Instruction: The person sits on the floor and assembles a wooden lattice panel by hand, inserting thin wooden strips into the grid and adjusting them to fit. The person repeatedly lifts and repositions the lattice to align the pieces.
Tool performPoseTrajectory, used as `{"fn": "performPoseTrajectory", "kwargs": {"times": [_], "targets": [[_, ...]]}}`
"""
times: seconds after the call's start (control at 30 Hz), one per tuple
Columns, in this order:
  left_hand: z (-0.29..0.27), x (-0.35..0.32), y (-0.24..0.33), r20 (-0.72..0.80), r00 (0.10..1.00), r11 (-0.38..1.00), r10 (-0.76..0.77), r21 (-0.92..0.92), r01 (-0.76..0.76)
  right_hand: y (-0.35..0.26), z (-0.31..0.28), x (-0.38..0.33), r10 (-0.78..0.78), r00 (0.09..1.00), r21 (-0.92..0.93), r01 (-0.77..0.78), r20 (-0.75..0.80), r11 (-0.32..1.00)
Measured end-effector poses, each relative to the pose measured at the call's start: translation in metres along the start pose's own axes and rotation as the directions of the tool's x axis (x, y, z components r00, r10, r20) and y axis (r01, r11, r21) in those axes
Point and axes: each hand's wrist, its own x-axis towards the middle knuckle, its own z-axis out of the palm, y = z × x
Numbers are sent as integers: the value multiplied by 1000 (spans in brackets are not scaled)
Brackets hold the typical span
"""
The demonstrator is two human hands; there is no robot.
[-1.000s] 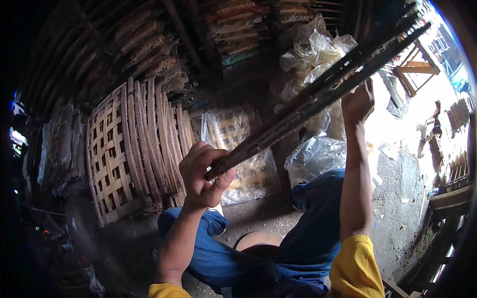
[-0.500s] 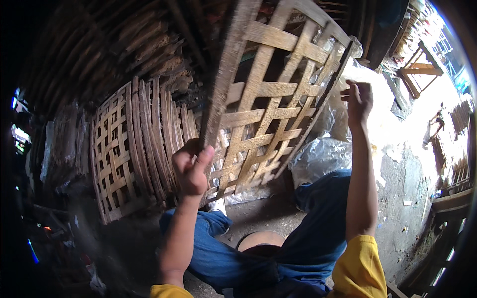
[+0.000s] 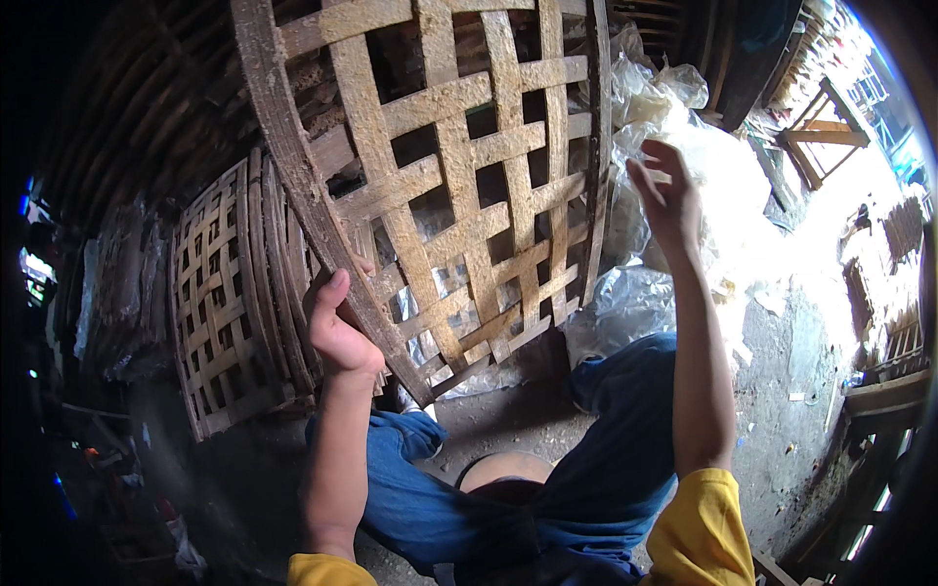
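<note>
In front of me a large woven bamboo rack [image 3: 451, 127] stands tilted, its flat strips crossing in an open lattice inside a dark wooden frame. My left hand [image 3: 342, 332] is closed round the frame's left bar near its lower end, thumb on the near side. The other fingers are mostly hidden behind the bar. To the right of the rack, my right hand [image 3: 671, 200] is raised with its fingers apart and slightly curled. Nothing is in it, and a gap separates it from the frame.
Several similar racks [image 3: 256, 244] stand stacked on edge at the left. Crumpled clear plastic [image 3: 635, 303] lies behind and right of the held rack. Between my legs is a round brown seat [image 3: 503, 471]. A small wooden frame [image 3: 829, 139] stands at the far right in bright light.
The rack has swung left and turned its lattice more squarely toward me. My left hand moved slightly left with it. My right hand shifted a little left, still off the rack.
</note>
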Motion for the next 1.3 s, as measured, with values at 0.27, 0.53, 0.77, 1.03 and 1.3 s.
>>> {"fn": "performPoseTrajectory", "kwargs": {"times": [0.27, 0.53, 0.77, 1.03, 1.3], "targets": [[2, -5, -3, 38, 997, 996, 74, 46, -75, -4, 41, 5, -195, 970, 48, 204, -146, 978], [6, -5, -3, 17, 999, 995, 47, 87, -48, -16, 48, -4, -129, 977, 185, 160, -172, 969], [10, -3, 0, -28, 1000, 1000, 5, -7, -5, -4, 45, 6, -432, 874, -138, 410, -224, 902], [11, -5, 0, -39, 999, 999, -28, 35, 30, -4, 45, 6, -547, 826, -289, 495, -135, 819], [10, -4, 2, -70, 998, 1000, 10, -18, -11, -3, 39, 7, -187, 937, 269, 270, -295, 925]]}}
